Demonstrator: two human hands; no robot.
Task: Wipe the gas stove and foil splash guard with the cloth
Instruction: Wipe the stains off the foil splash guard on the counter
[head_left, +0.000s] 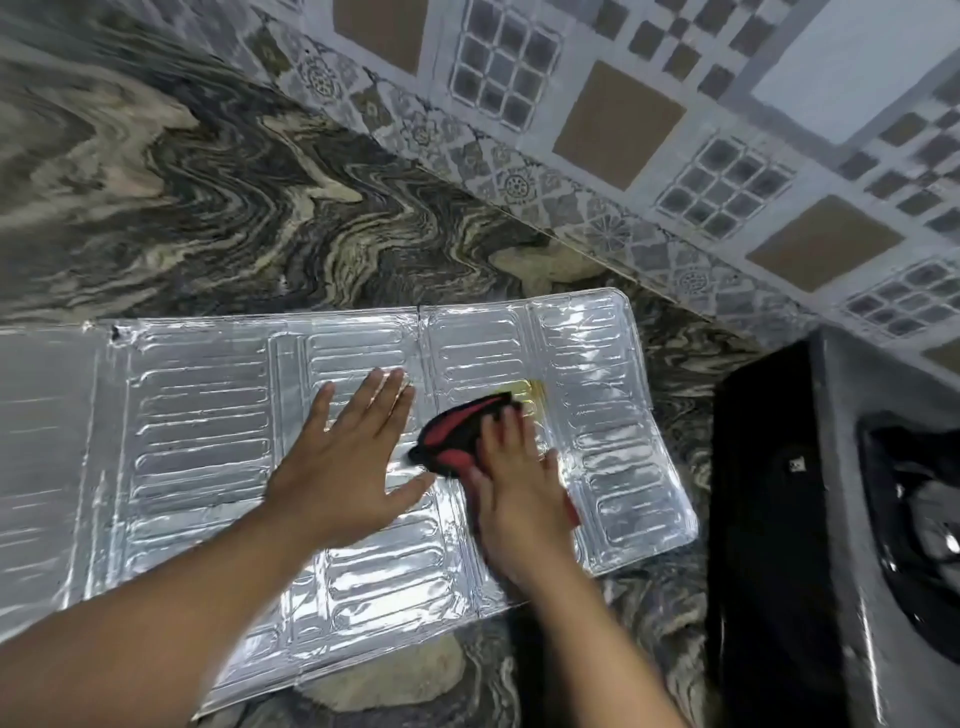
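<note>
The foil splash guard (202, 415) lies unfolded and flat on the marbled counter, several embossed panels wide. My left hand (353, 462) presses flat on its middle panel with fingers spread and straight. My right hand (519, 488) presses a red and black cloth (457, 436) onto the foil just right of the left hand, fingers laid over the cloth. A yellowish smear (530, 389) shows on the foil just beyond the cloth. The gas stove (841, 519) stands at the right edge, with a black burner grate (914, 525) partly cut off by the frame.
The dark marbled counter (234, 197) stretches behind and in front of the foil. A patterned tiled wall (675, 135) runs diagonally along the back right. The stove's black side (763, 509) stands close to the foil's right end.
</note>
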